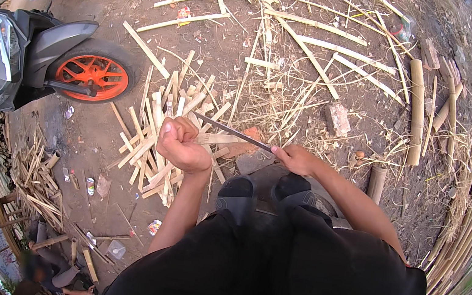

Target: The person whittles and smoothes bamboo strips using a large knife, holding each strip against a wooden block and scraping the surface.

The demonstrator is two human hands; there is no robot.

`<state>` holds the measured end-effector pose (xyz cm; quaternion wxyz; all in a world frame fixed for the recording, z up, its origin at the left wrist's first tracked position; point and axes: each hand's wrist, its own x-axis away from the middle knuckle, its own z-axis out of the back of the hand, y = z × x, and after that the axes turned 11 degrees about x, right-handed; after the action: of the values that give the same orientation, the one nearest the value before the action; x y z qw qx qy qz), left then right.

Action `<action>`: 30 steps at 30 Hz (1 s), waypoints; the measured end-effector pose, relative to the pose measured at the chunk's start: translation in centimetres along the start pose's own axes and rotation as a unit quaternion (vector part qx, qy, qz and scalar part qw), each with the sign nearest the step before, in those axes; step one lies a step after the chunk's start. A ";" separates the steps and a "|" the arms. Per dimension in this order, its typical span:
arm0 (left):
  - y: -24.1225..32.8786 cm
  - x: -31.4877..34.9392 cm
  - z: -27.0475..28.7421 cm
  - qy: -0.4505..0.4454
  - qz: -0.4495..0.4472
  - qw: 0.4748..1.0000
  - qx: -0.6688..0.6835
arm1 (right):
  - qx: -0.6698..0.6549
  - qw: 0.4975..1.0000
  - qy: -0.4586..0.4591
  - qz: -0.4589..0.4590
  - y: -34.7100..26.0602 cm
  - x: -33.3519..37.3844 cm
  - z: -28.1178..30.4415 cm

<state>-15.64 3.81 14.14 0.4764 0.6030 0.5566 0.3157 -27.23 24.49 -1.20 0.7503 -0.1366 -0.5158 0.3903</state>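
Observation:
My left hand [185,147] is closed in a fist, with a short, pale bamboo strip [219,139] sticking out of it to the right. My right hand [297,159] grips a long, narrow knife [232,130] whose handle is hidden in the fingers. Its dark blade points left and slightly away from me, with the tip just beyond my left fist. The blade crosses above the strip; whether the two touch, I cannot tell. Beneath and beside my left hand lies a heap of split bamboo pieces [158,112].
A motorcycle with an orange front wheel [92,71] stands at the left. Long bamboo strips [316,27] and shavings litter the far ground. A brick [337,119] and a bamboo pole [415,114] lie at right. Another person [58,277] is at lower left, beside more bamboo [42,185].

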 end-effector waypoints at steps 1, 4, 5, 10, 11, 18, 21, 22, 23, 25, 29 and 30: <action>0.1 -0.1 0.1 0.018 -0.001 1.000 -0.001 | 0.029 0.999 0.005 -0.041 2.5 0.0 -1.9; 0.2 -0.2 1.6 -0.010 0.000 1.000 0.001 | 0.109 0.990 0.011 -0.093 5.1 0.8 -2.9; 0.3 -0.1 1.8 -0.017 0.003 1.000 -0.001 | 0.134 0.986 0.011 -0.101 5.1 1.0 -2.8; 1.0 -1.4 3.6 -0.202 0.098 0.970 0.092 | 0.114 0.992 0.006 -0.061 2.8 2.1 2.4; 1.2 -1.5 4.4 -0.252 0.119 0.954 0.108 | 0.094 0.994 0.014 -0.051 2.6 2.2 2.5; 1.9 0.4 6.4 -0.310 0.133 0.928 0.160 | -0.010 0.998 -0.039 0.039 -0.9 -0.1 0.9; 1.6 0.5 7.1 -0.294 0.134 0.933 0.156 | 0.009 0.998 -0.049 -0.028 0.9 -1.6 -1.3; 1.5 0.9 6.5 -0.279 0.130 0.938 0.157 | 0.038 0.997 -0.046 -0.043 4.6 -2.9 -3.3; 1.7 0.9 6.6 -0.256 0.119 0.947 0.150 | 0.044 0.997 -0.054 -0.043 5.0 -2.7 -2.7; 1.9 0.5 5.5 -0.213 0.084 0.959 0.167 | 0.051 0.996 -0.064 -0.039 3.7 -2.2 -0.9; 1.2 0.0 5.7 -0.131 0.077 0.977 0.150 | -0.009 0.997 -0.047 0.061 -3.6 -2.4 0.8; 1.3 -0.3 5.4 -0.125 0.069 0.979 0.147 | -0.032 0.997 -0.027 0.071 -3.9 -2.9 0.8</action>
<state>-10.30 2.39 13.53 0.4252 0.7381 0.4904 0.1844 -26.68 19.64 -0.43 0.7014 -0.1865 -0.5374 0.4294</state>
